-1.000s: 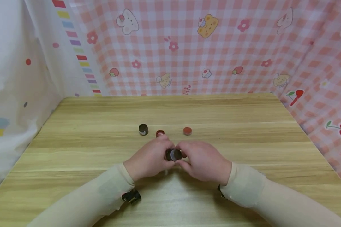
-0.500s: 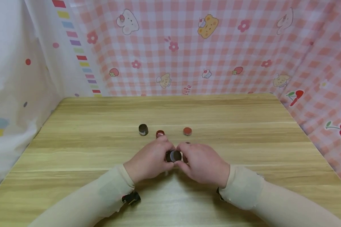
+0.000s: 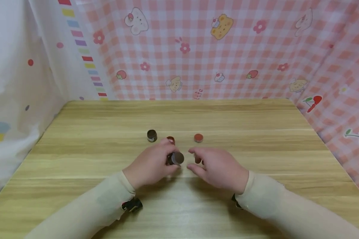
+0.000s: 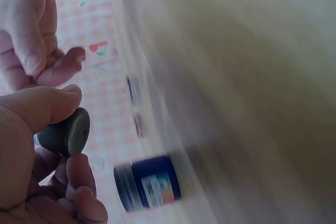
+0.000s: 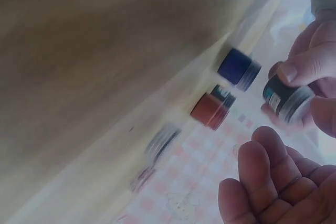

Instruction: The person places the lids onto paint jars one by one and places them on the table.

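In the head view my left hand [image 3: 152, 161] pinches a small dark jar [image 3: 178, 158] tilted on its side, its capped end facing right. The right wrist view shows this jar [image 5: 281, 97] with a pale label and a translucent lid [image 5: 298, 104]. My right hand [image 3: 218, 167] is apart from the jar, its thumb and fingers spread with nothing visible between them. Just behind my left hand stands a red jar [image 3: 171, 140], partly covered by its fingers. Farther left is another dark jar [image 3: 152, 135], which looks blue [image 5: 235, 68] in the right wrist view.
A small red-topped disc, perhaps a lid [image 3: 198, 137], lies on the wooden table [image 3: 242, 126] behind my right hand. The right wrist view also has a clear-sided round piece [image 5: 163, 142]. Patterned cloth [image 3: 158, 46] hangs behind the table and at both sides.
Both hands were together on the dark jar. Now my right hand has let go and moved right with its fingers spread, while my left hand has shifted slightly left with the jar.
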Motion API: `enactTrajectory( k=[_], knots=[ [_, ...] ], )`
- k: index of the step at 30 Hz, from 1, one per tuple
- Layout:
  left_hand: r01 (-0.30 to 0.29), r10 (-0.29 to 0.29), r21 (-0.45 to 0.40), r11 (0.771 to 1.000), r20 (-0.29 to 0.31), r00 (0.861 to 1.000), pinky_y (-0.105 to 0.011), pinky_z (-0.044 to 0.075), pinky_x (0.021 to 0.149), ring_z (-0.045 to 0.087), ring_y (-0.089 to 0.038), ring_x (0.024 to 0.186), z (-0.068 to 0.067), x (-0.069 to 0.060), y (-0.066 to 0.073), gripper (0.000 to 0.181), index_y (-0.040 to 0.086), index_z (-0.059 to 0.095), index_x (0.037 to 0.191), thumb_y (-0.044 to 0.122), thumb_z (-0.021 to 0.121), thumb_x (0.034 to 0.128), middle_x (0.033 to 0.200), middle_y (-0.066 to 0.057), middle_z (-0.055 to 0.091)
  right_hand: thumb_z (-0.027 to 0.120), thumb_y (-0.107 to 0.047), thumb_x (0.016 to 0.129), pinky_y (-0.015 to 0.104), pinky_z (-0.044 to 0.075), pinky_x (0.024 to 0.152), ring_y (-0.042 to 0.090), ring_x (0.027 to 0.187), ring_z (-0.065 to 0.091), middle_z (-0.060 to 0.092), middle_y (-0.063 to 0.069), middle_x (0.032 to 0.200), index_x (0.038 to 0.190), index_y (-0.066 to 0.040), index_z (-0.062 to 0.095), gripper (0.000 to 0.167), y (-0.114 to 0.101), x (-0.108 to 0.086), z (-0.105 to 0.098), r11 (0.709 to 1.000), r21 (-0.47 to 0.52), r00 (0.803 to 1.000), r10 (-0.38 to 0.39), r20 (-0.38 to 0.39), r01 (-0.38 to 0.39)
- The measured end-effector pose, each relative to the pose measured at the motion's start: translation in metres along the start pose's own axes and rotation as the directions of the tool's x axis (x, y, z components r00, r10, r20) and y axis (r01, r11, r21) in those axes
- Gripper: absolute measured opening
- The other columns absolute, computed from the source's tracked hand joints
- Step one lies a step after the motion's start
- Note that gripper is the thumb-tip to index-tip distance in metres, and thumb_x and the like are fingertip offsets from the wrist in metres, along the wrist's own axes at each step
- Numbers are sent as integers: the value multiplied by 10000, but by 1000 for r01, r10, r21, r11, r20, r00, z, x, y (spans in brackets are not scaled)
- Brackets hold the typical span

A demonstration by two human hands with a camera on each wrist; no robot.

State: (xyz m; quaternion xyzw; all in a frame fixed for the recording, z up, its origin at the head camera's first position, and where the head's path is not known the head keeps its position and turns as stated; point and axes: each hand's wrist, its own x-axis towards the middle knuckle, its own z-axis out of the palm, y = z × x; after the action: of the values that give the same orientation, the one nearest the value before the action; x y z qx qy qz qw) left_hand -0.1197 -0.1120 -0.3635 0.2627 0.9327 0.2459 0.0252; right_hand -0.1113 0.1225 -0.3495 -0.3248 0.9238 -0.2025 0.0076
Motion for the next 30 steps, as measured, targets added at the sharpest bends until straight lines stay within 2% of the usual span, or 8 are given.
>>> enactTrajectory(
  k=[7,13,17,21,24,27,30],
  knots=[
    [82,-82,-12,997,-21,996,-322,521,784,578,-138,825,-12,0,-13,223,160,703,1077,266,815,916,1045,-9,563,733,-287,990,279,530,688,40,746,627,748,-35,969,1199,-93,697,287,17,0,-3,994,43,995,99,14,-100],
    [171,-172,-45,984,-21,985,-351,549,846,607,-157,902,-22,1,-23,325,126,706,1227,258,787,942,1093,-11,585,717,-309,998,290,509,655,63,649,576,748,27,982,1306,-44,679,408,28,-3,-11,981,28,981,193,27,-194],
    [214,-215,-55,975,-14,977,-375,560,901,625,-164,984,-26,0,-31,356,129,683,1283,264,763,963,1162,-14,601,702,-314,1007,320,531,690,68,680,601,756,45,1010,1312,-39,676,411,35,-5,-15,976,24,976,215,26,-216],
    [232,-232,-53,971,-9,973,-414,560,957,642,-194,1050,-28,0,-38,359,126,674,1294,246,751,965,1200,-34,617,684,-331,1021,391,574,764,129,803,683,762,80,1076,1319,-34,670,421,41,-7,-17,975,16,975,223,14,-223],
    [252,-253,-50,967,-16,967,-460,546,1017,649,-245,1108,-32,2,-44,340,118,677,1266,226,758,954,1215,-68,632,678,-328,1027,471,586,881,240,989,729,753,135,1179,1334,-15,661,439,45,-8,-20,976,-2,976,220,-6,-220],
    [273,-274,-27,962,-16,962,-507,522,1064,645,-301,1177,-36,5,-50,320,91,670,1246,200,753,957,1255,-124,648,675,-316,1031,539,541,1019,353,1194,689,710,190,1309,1355,15,645,464,49,-9,-23,975,-19,975,221,-18,-222],
    [303,-303,1,953,7,953,-521,511,1080,637,-332,1234,-40,7,-57,326,72,659,1261,183,746,967,1312,-159,654,663,-323,1039,577,475,1110,411,1322,611,661,219,1396,1383,29,623,494,54,-8,-27,969,-31,969,245,-16,-245]
  ],
)
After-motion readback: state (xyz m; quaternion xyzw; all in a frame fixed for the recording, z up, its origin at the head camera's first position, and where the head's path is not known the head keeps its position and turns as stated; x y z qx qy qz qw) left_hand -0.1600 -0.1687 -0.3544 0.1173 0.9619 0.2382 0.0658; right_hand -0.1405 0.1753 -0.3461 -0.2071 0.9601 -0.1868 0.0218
